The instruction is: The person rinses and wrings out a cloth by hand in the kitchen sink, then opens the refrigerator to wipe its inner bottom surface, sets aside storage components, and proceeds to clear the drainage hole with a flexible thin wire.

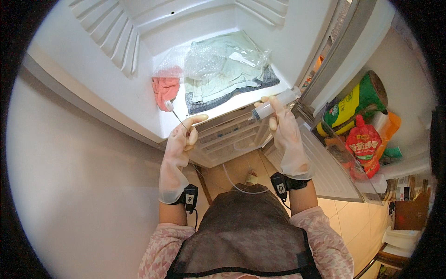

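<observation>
My left hand, in a translucent glove, grips a thin wire rod. The white head of this rod points up and left, in front of a crumpled pink cloth. In my right hand, also gloved, is a large clear plastic syringe, tilted with its nozzle to the left. A clear flexible tube loops below the hands towards my apron; where its ends go is unclear. Both hands are in front of an open refrigerator compartment.
On the compartment floor lie a striped towel, a pale cloth, bubble wrap and a small white scraper. The open door's shelf at right holds a ketchup pouch and a green-yellow container. A drawer sits below.
</observation>
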`<act>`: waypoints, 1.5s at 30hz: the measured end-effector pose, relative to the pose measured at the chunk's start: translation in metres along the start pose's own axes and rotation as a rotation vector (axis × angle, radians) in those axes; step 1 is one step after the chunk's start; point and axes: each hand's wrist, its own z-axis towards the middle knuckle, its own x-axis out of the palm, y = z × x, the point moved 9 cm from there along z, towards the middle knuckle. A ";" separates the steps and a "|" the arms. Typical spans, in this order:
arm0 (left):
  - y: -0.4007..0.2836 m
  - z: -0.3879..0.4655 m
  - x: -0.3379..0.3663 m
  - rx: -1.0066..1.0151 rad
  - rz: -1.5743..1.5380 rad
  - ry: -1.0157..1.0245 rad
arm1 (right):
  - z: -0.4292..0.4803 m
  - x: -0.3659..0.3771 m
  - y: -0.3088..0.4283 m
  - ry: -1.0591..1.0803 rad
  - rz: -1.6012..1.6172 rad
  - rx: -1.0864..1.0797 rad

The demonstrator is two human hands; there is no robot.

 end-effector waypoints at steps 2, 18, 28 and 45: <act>0.002 -0.001 0.001 0.010 0.016 0.021 | -0.003 -0.002 -0.004 -0.044 0.052 0.077; -0.012 -0.013 0.052 0.249 -0.018 0.451 | -0.019 0.034 -0.047 0.060 0.232 0.340; 0.027 0.005 0.056 -0.096 -0.066 0.450 | -0.015 0.065 -0.036 0.235 0.087 0.244; 0.040 0.008 0.059 -0.295 -0.433 0.352 | -0.005 0.060 -0.016 -0.021 -0.764 -0.225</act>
